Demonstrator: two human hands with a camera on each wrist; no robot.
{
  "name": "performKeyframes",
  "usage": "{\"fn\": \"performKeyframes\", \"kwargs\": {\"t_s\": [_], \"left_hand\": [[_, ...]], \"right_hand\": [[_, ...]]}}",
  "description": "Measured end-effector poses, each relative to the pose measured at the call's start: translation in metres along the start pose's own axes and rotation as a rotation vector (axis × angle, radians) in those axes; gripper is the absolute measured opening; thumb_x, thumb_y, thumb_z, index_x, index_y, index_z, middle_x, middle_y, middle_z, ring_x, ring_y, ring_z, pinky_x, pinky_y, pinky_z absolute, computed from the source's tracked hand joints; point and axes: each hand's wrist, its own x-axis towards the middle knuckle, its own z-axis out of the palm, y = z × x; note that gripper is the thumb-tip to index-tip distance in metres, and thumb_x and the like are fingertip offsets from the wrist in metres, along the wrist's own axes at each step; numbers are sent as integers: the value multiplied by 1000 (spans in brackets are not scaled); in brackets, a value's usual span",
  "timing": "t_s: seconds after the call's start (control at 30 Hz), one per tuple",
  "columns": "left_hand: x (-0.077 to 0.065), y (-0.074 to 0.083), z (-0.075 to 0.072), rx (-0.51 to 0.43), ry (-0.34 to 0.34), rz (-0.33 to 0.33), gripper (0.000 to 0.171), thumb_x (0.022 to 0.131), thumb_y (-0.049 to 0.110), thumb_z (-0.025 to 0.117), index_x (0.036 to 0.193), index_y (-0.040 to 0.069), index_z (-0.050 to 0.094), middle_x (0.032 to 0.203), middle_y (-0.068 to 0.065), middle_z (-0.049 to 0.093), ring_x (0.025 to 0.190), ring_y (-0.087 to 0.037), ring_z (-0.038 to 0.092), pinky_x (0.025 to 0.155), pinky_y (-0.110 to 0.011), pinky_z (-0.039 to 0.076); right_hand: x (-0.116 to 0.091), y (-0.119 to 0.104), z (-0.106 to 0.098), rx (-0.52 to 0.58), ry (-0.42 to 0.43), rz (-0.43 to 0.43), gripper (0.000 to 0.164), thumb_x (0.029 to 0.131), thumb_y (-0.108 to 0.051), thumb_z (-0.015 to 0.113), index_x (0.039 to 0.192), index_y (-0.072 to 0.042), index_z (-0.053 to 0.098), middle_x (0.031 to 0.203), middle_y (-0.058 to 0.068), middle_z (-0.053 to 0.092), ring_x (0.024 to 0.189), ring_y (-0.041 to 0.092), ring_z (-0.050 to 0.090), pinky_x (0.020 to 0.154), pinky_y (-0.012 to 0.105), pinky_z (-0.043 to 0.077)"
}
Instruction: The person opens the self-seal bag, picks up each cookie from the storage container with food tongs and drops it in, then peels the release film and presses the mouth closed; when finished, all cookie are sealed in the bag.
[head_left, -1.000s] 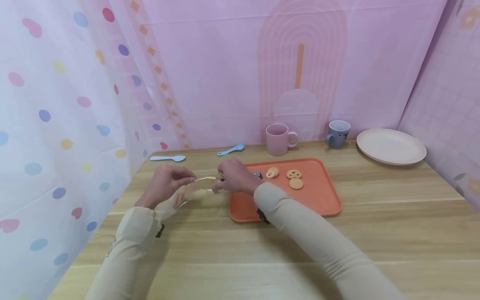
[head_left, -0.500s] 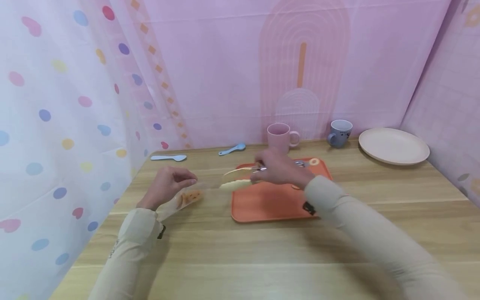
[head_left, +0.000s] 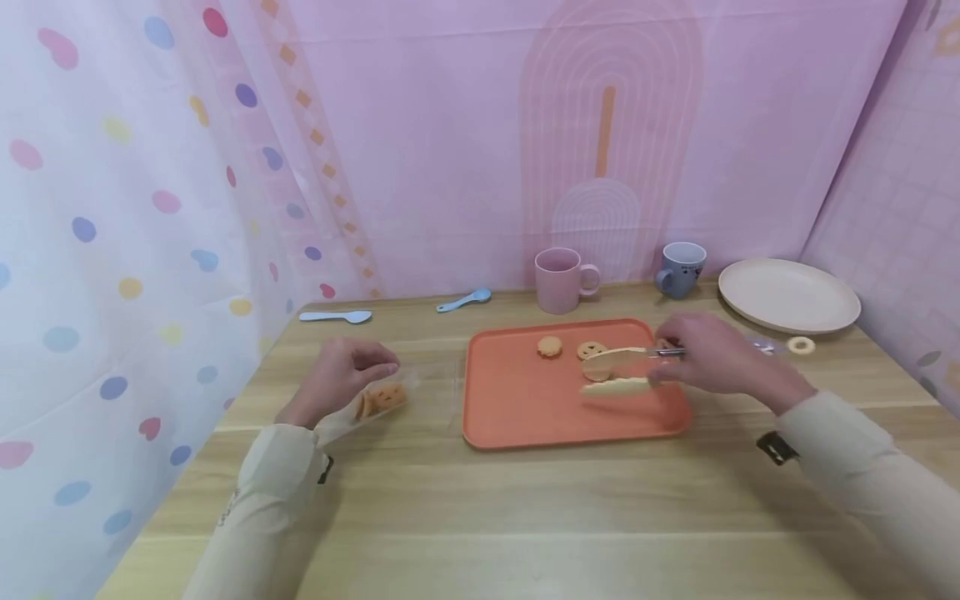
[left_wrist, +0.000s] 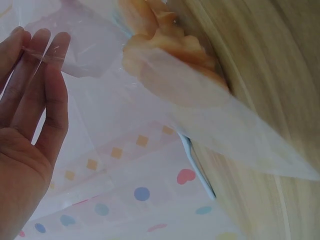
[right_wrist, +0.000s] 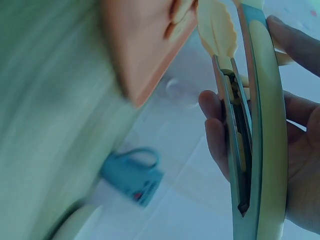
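Observation:
My left hand [head_left: 337, 379] pinches the edge of a clear plastic bag [left_wrist: 220, 127] between thumb and fingers. Scalloped cookies [head_left: 388, 397] lie inside the bag, low over the table. Over the right part of the orange tray [head_left: 517, 400], my right hand [head_left: 705, 354] grips food tongs [right_wrist: 269, 125] with cream-coloured scalloped tips. The tips stand apart, pointing left, with nothing between them. A ring [head_left: 801, 345] shows at the tongs' far end. On the tray lie a round cookie [head_left: 550, 347], a cookie with holes [head_left: 592, 352] and a plain cookie [head_left: 597, 375] partly behind the tongs.
Along the back stand a pink mug [head_left: 557, 283] and a blue-grey mug [head_left: 680, 271]. A cream plate [head_left: 789, 296] is at the back right. A blue spoon [head_left: 335, 317] and a small blue spoon [head_left: 465, 300] lie at the back left. Curtains hang behind.
My right hand has moved right with the tongs, away from the bag's mouth to over the tray's right side. My left hand stays nearly in place with the bag.

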Motion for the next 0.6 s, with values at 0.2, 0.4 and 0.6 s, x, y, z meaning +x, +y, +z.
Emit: {"fn": "performKeyframes", "kwargs": {"t_s": [0.2,0.4,0.6], "left_hand": [[1,2,-2,10,-5,-10,10,94,12,71,97,7,79,97,-11,79,90,-25,76,79,-39,63],[1,2,-5,19,-7,-31,12,94,14,71,99,6,78,98,-12,79,90,-25,76,79,-39,63],[-2,-1,-3,21,-4,-39,13,94,15,71,98,5,78,96,-10,79,88,-23,76,79,-37,63]], "right_hand": [[-25,21,2,-9,34,37,34,75,-36,87,83,-9,68,72,0,59,68,11,46,61,27,38],[-27,27,7,2,55,55,36,75,-40,87,83,-10,69,70,-1,58,67,11,45,59,26,36],[-19,26,13,37,21,93,38,73,-41,88,83,-11,69,71,-1,57,68,13,47,60,26,36]]}}
